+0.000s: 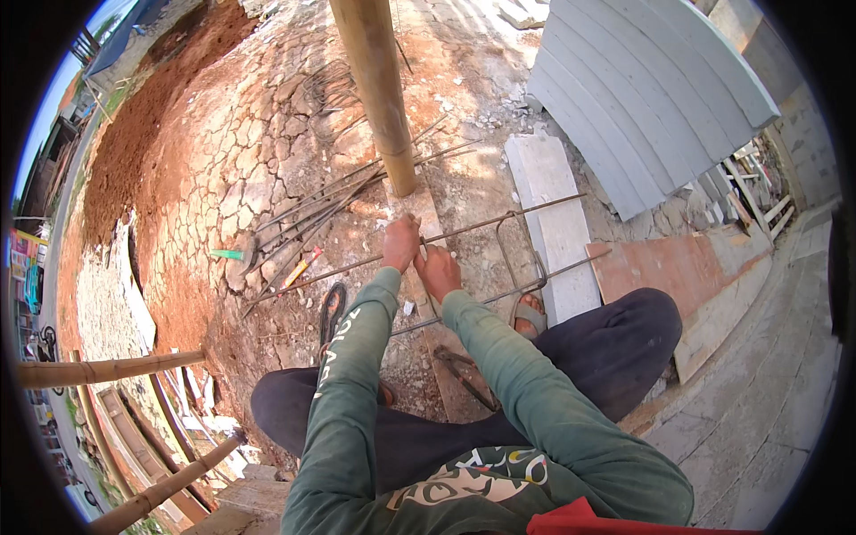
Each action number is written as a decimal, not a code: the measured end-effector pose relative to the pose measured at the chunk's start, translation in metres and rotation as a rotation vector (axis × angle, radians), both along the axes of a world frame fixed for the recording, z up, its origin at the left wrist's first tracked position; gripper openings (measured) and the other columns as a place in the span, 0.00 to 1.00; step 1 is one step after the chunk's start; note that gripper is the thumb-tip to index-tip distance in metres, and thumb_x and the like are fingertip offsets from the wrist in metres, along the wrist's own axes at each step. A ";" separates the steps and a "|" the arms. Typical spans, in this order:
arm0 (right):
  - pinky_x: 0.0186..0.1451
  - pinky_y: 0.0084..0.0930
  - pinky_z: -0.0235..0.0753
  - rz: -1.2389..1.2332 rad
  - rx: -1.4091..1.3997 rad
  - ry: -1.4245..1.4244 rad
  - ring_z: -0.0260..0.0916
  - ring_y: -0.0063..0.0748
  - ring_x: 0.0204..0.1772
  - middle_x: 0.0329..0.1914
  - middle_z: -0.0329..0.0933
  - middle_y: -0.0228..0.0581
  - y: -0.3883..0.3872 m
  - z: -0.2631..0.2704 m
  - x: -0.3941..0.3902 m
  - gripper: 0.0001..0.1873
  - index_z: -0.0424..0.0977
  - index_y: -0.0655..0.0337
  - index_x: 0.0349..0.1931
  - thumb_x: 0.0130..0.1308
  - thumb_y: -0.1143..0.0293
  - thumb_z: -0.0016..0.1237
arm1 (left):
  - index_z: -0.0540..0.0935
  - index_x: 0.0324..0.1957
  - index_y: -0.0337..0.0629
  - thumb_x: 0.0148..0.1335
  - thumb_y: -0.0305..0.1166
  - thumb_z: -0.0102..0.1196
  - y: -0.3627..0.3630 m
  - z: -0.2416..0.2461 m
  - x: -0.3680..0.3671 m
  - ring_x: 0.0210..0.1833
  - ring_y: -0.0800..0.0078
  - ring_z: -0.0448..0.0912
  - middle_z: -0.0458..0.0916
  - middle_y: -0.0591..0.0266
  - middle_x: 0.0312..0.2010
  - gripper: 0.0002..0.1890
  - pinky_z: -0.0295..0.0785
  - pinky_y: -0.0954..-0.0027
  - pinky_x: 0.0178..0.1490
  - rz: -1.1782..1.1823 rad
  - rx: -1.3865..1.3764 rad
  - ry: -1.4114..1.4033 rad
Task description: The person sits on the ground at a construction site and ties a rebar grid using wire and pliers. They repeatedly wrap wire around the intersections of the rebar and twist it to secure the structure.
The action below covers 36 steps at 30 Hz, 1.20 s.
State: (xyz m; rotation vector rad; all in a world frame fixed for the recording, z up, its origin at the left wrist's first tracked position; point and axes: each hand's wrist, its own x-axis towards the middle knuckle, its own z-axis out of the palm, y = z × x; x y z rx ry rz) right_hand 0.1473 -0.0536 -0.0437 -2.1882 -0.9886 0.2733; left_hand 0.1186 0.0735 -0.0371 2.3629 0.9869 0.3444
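Two roughly parallel lengths of ribbed steel rebar lie across the ground before me, the upper bar (481,225) and the lower bar (511,293). A bent steel stirrup (503,251) links them towards the right. My left hand (401,242) is closed around the upper bar, its fingertips partly hidden. Just right of it my right hand (439,271) is curled against the same bar; what its fingers hold is hidden. Between my feet, dark end-cutting pincers (468,374) lie by a wooden plank (438,364) that runs beneath the bars.
A bamboo post (378,93) rises beyond my hands. Loose rebar (321,207), a green-handled hammer (231,255) and a red-yellow packet (301,267) lie left. A white block (552,180) supports the bar ends, near grey corrugated sheeting (649,87) and a board (675,261).
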 end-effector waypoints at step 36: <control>0.40 0.49 0.74 0.016 -0.035 0.088 0.76 0.58 0.37 0.30 0.78 0.57 0.002 -0.008 0.003 0.14 0.73 0.66 0.32 0.65 0.62 0.47 | 0.83 0.44 0.46 0.56 0.37 0.60 0.013 0.056 -0.060 0.45 0.65 0.73 0.73 0.60 0.43 0.14 0.68 0.66 0.51 -0.480 -0.501 0.031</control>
